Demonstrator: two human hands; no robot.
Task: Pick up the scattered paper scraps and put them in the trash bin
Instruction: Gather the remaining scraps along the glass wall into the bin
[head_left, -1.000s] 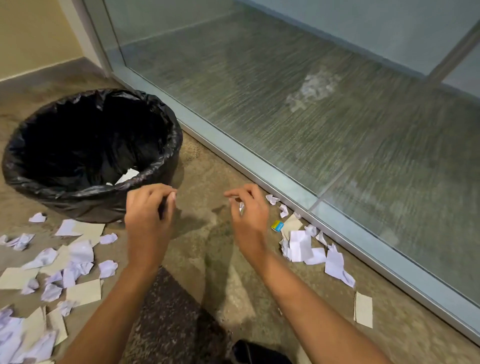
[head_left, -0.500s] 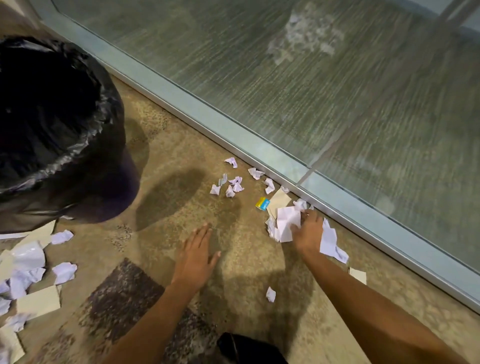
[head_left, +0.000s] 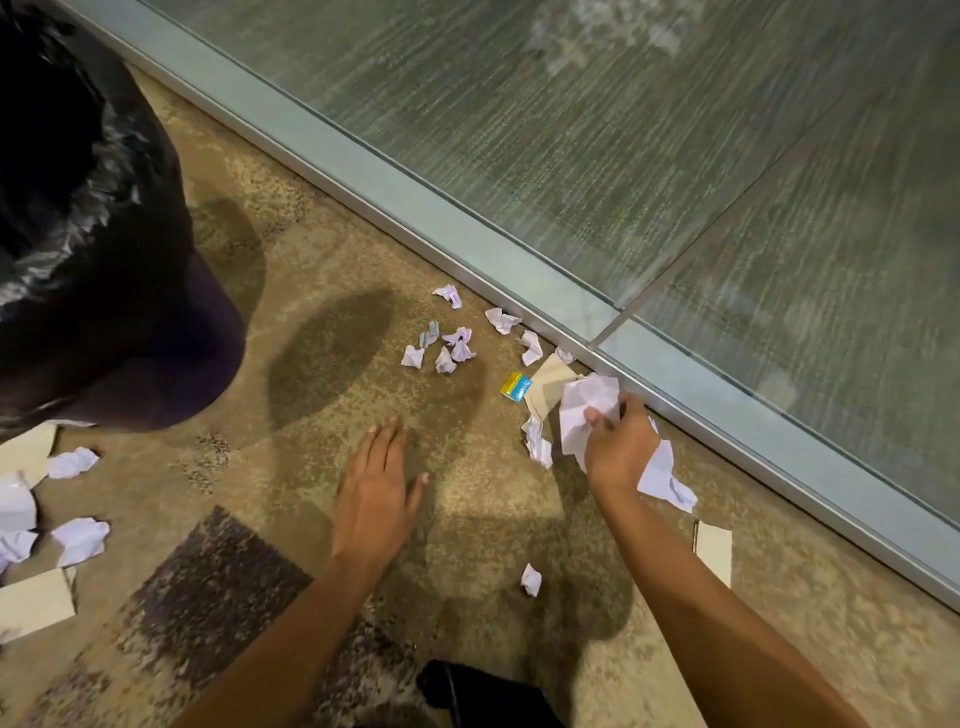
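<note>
My right hand (head_left: 621, 449) grips a crumpled white paper scrap (head_left: 584, 405) beside the glass wall's metal frame, and another white scrap (head_left: 665, 478) sticks out under the wrist. My left hand (head_left: 376, 493) rests flat on the carpet with its fingers spread and nothing in it. Several small crumpled scraps (head_left: 447, 345) lie on the carpet beyond both hands. A tan card piece (head_left: 548, 387) and a small yellow-and-blue packet (head_left: 516, 386) lie next to the held paper. The trash bin (head_left: 93, 249) with its black liner stands at the upper left.
More white scraps (head_left: 78, 540) and tan card pieces (head_left: 36, 603) lie at the left edge below the bin. One small scrap (head_left: 531, 579) sits between my forearms, and a tan card (head_left: 714, 551) lies near the frame. The glass wall's metal frame (head_left: 467, 228) runs diagonally on the right.
Both hands left the bin's rim and dropped to the floor as the view swung right. My right hand has closed on the white paper by the frame. My left hand stays flat on the carpet.
</note>
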